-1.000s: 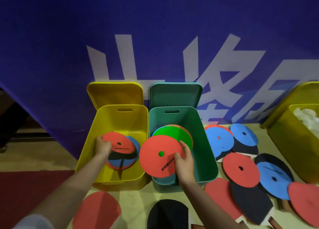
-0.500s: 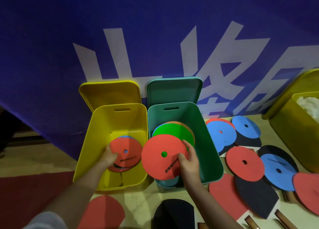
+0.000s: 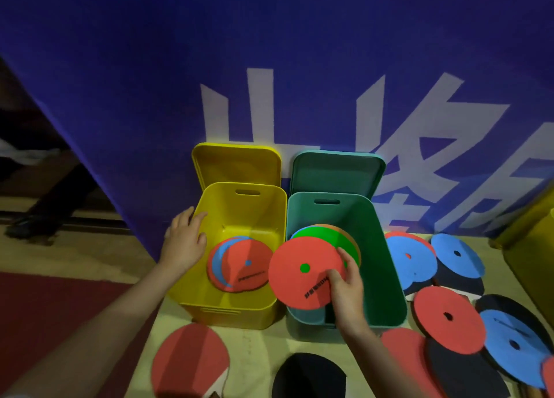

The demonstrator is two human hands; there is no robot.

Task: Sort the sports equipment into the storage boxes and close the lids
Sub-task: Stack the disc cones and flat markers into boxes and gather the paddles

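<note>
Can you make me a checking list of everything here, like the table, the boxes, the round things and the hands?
Surface: pale tabletop, partly covered with gear.
Job's things: yellow box open, lid up, red and blue discs inside; green box open, lid up, green disc inside; red disc held over its near left corner.
Clutter: loose discs and paddles on the right; red paddle and a black one in front.
Hands: left hand empty, at the yellow box's left wall; right hand pinches the red disc.
Cables: nothing seen.
Surroundings: blue banner behind; another yellow box far right.
</note>
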